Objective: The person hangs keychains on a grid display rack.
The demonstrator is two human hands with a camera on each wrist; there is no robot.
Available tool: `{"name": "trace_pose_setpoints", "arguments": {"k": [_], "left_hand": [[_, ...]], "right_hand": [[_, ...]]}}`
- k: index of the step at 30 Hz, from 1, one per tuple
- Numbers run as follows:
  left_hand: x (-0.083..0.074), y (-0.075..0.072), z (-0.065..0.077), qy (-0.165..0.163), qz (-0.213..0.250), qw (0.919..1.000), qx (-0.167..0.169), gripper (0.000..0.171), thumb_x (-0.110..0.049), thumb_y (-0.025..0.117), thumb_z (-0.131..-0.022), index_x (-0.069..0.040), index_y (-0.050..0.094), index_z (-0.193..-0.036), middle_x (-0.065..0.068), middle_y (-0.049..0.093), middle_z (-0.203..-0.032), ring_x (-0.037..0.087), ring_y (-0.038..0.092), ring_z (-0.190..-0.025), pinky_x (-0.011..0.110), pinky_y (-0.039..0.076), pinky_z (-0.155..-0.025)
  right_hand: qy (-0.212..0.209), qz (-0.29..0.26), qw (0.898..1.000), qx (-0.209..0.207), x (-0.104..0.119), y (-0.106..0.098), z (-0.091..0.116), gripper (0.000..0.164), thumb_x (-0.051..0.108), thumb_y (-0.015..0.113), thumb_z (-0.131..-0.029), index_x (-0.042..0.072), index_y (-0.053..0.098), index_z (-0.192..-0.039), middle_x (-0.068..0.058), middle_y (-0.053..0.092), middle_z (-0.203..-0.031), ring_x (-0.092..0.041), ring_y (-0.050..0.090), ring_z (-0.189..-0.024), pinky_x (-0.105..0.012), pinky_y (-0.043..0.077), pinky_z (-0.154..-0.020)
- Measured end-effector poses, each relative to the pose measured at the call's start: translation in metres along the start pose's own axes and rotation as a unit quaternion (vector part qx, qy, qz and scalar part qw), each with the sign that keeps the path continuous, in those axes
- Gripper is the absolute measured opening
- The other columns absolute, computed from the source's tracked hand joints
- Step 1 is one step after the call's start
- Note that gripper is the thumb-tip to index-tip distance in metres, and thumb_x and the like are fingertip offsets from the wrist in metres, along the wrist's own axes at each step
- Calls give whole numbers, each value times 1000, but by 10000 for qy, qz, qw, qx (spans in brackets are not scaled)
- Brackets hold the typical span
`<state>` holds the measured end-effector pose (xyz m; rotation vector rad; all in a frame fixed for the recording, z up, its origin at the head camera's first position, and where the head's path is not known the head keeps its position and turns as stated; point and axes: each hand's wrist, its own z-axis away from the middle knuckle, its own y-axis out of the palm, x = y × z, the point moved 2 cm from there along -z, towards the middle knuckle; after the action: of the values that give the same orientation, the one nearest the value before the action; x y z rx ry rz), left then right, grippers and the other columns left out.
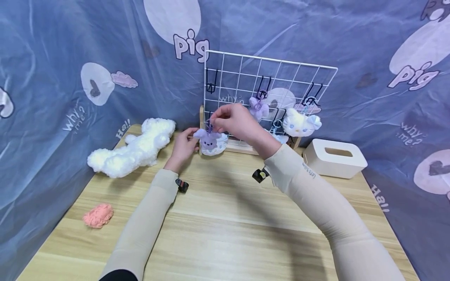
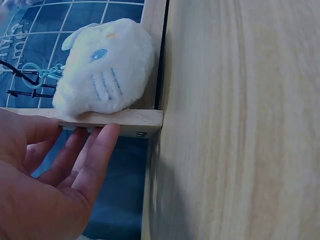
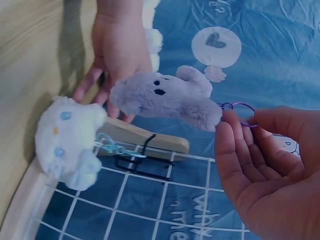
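Note:
My right hand [image 1: 232, 121] pinches the purple ring [image 3: 245, 114] of a lilac plush keychain [image 3: 162, 95] between thumb and fingers. The lilac plush has long ears and a small dark-stitched face, and hangs in front of the rack's left end. Behind it a white cat plush keychain [image 2: 107, 65] with blue eyes hangs by a light-blue ring from a black hook low on the white wire rack [image 1: 270, 59]. My left hand [image 2: 65, 175] touches the rack's wooden side post [image 2: 135, 117] with its fingertips, the fingers fairly straight.
On the rack hang another lilac plush [image 1: 258, 108] and a white cat plush [image 1: 303, 123]; an upper-left hook [image 1: 211, 86] is bare. A white tissue box [image 1: 334, 158] stands right. A fluffy white plush [image 1: 131, 150] and a coral yarn bundle [image 1: 98, 215] lie left.

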<state>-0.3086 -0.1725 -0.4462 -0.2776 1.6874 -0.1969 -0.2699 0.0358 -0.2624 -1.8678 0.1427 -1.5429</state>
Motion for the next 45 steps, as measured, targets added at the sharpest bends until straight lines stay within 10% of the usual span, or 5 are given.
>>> {"name": "trace_pose_setpoints", "arguments": {"k": [10, 31, 45], "left_hand": [[-3, 0, 1, 21, -16, 10000, -40, 36, -7, 57, -114, 5, 64, -147, 33, 70, -137, 44, 74, -117, 57, 74, -95], [-1, 2, 1, -51, 192, 9998, -10, 38, -8, 59, -115, 1, 64, -152, 29, 66, -141, 41, 71, -116, 60, 72, -101], [-3, 2, 1, 0, 95, 10000, 25, 38, -8, 59, -115, 1, 63, -152, 29, 67, -142, 46, 73, -118, 57, 73, -99]], "right_hand": [[-169, -200, 9991, -347, 28, -8, -12, 14, 12, 73, -109, 2, 82, -114, -5, 80, -94, -12, 73, -78, -23, 68, -76], [23, -490, 9950, -870, 44, -31, -35, 17, 15, 72, -110, 1, 80, -118, -7, 80, -99, -12, 76, -83, -45, 72, -98], [183, -602, 9932, -978, 33, -26, -51, 15, 13, 73, -110, 1, 80, -116, -10, 81, -106, -11, 75, -82, -27, 73, -83]]}}
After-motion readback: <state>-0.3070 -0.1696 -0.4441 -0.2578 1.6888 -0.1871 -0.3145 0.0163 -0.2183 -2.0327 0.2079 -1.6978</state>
